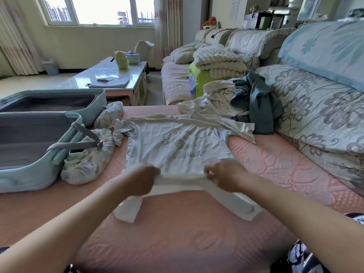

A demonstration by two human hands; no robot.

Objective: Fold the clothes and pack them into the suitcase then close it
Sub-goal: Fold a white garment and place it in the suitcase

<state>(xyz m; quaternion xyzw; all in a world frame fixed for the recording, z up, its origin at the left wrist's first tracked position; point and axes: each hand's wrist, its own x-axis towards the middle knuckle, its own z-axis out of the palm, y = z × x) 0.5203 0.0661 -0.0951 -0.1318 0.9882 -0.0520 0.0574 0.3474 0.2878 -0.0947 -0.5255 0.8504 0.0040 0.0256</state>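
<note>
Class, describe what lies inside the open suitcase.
Only grey lining shows in both halves of the suitcase; a grey strap hangs over its rim. Its near wall hides some floor.

Daylight through a wide window (98, 10) falls on a glass-topped coffee table (110, 79) beside a floral sofa (315, 107).

Both bare forearms reach forward and converge, the left hand (144, 179) and the right hand (222, 175) level and near each other, knuckles up, fingers curled and pinching the near edge of the white T-shirt (177, 138).
</note>
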